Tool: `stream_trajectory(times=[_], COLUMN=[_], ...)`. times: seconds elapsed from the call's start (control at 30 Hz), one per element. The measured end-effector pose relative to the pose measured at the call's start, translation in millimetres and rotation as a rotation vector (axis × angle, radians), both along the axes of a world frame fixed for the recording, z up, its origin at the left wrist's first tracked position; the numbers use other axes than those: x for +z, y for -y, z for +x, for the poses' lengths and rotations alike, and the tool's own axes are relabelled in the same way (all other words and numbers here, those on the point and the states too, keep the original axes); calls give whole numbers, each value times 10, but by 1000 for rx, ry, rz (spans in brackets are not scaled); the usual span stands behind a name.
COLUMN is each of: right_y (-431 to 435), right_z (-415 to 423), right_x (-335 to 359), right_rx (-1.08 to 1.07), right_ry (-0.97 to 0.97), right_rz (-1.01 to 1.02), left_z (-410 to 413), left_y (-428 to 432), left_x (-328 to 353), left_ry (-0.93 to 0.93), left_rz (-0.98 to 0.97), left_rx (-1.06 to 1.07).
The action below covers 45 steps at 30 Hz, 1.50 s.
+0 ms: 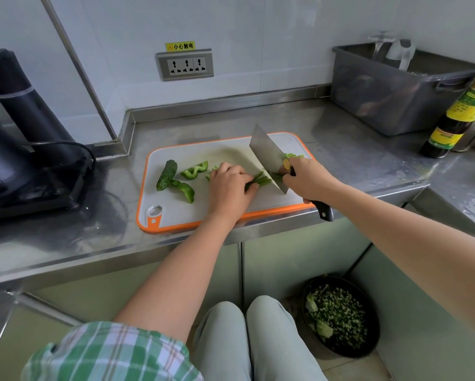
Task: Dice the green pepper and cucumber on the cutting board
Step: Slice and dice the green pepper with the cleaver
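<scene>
A white cutting board (175,213) with an orange rim lies on the steel counter. My left hand (229,185) presses down on green pepper strips (258,180) with curled fingers. My right hand (307,180) grips the black handle of a cleaver (268,155), whose blade stands on the strips just right of my left fingers. Diced pepper bits (292,155) lie behind the blade. A piece of cucumber (166,174) and two pepper pieces (195,171) (185,189) lie on the board's left half.
A black appliance (24,149) with a cable stands at left. A grey plastic tub (390,89) and a dark sauce bottle (454,116) sit at the back right. A black bin (340,316) with green scraps stands on the floor. A wall socket (185,65) is behind.
</scene>
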State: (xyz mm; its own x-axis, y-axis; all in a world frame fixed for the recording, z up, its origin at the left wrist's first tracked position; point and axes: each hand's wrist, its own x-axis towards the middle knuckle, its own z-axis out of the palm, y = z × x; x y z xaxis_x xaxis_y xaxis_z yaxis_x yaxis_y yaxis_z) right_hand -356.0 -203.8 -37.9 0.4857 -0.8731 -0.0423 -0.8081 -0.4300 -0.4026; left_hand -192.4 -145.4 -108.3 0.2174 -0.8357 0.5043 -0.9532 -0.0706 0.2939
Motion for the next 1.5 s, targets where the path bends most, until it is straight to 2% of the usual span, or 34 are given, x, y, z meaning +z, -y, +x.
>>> stream_trajectory(times=[0.1, 0.27, 0.4, 0.67, 0.93, 1.3, 1.5], right_y=[30, 5, -78, 6, 10, 6, 4], right_z=[14, 53, 94, 81, 77, -3, 70], right_x=[84, 194, 141, 29, 183, 26, 184], right_rx=[-11, 68, 133, -15, 70, -9, 68], right_ry=[9, -133, -194, 18, -130, 30, -104], right_rz=[11, 55, -58, 2, 58, -17, 54], left_z=[-3, 1, 4, 0, 12, 18, 11], left_y=[-6, -11, -17, -15, -3, 9, 4], left_x=[4, 2, 1, -10, -24, -34, -37], left_ry=[6, 7, 5, -4, -7, -7, 9], left_rz=[-5, -17, -15, -7, -34, -19, -14], left_rx=[6, 0, -7, -2, -2, -10, -1])
